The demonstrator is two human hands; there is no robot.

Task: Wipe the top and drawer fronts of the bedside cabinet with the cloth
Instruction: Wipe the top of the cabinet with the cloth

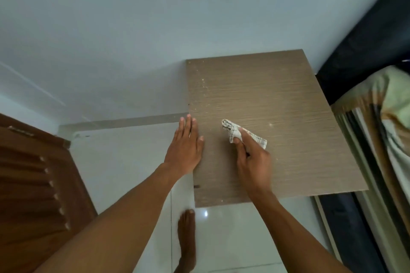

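The bedside cabinet shows only its flat brown wood-grain top [277, 95], seen from above; pale dust specks lie along its left side. A small white checked cloth [235, 132] is bunched on the top near the middle. My right hand [255, 162] is closed on the cloth and presses it against the wood. My left hand [185, 146] lies flat with fingers together on the top's left edge, holding nothing. The drawer fronts are hidden below the top.
A pale wall [133, 29] stands behind the cabinet. A bed with a dark headboard [363, 35] and striped bedding [381, 131] touches the right side. A brown louvred door [33, 184] is at the left. My bare foot [186, 239] rests on white floor tiles [124, 173].
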